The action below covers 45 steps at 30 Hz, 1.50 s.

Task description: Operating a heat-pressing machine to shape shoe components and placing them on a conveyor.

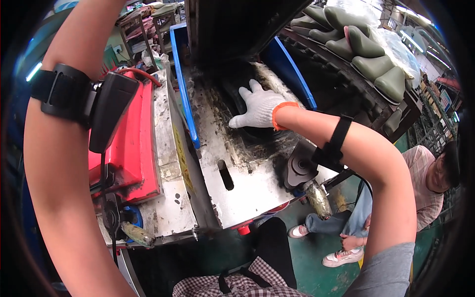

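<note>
In a white knitted glove with an orange cuff, my right hand [255,107] has its fingers spread. It lies over or just above a dark, smooth surface [236,90] in the bed of a worn metal machine [247,195]; I cannot tell whether it presses on it. My left arm [59,163] reaches up past the picture's top edge, so the left hand is out of sight. A large dark upright block or raised lid [232,29] stands just beyond my right hand. Blue side panels [184,89] flank the bed.
A red machine cover [131,143] is at the left. Tape-wrapped handles [317,199] stick out along the front. Green foot-shaped forms [391,81] fill a rack [341,57] at the right. A seated person [426,183] is at the lower right.
</note>
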### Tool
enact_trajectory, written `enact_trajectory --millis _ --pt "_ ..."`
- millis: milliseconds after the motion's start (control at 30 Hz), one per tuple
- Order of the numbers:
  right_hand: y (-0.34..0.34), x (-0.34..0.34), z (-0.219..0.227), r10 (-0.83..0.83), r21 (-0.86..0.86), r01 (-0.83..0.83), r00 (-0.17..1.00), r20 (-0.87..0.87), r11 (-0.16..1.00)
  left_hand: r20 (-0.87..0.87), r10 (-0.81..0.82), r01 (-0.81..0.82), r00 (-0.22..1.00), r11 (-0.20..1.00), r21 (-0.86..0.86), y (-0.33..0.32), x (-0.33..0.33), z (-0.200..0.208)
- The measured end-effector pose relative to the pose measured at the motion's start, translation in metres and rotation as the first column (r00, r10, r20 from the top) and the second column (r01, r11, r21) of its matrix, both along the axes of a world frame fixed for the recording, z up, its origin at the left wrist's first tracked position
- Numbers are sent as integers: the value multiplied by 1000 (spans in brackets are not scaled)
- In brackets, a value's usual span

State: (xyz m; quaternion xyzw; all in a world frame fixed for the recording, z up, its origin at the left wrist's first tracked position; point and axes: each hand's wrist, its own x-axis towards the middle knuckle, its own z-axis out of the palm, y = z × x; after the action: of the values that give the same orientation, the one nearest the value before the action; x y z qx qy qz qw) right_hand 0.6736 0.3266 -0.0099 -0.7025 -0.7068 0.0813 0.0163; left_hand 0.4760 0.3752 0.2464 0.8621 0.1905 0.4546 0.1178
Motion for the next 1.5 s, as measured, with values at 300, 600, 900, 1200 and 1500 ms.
enact_trajectory --millis 300,600,900,1200,1500 --pt "6 33 -23 132 185 -107 984 -124 977 -20 50 -50 999 998 42 -13 -1 -10" --pt "3 36 -12 164 110 -154 983 -83 982 64 77 -84 995 990 115 -26 2 -22" --pt "-198 33 59 330 137 -302 896 -298 943 -35 289 -287 957 956 54 -55 3 -92" --pt "-295 -17 -52 226 696 -22 953 -202 718 29 414 -415 910 906 90 -111 19 -253" --pt "-270 -11 -77 161 865 138 957 -243 482 56 459 -463 887 880 112 -121 22 -300"
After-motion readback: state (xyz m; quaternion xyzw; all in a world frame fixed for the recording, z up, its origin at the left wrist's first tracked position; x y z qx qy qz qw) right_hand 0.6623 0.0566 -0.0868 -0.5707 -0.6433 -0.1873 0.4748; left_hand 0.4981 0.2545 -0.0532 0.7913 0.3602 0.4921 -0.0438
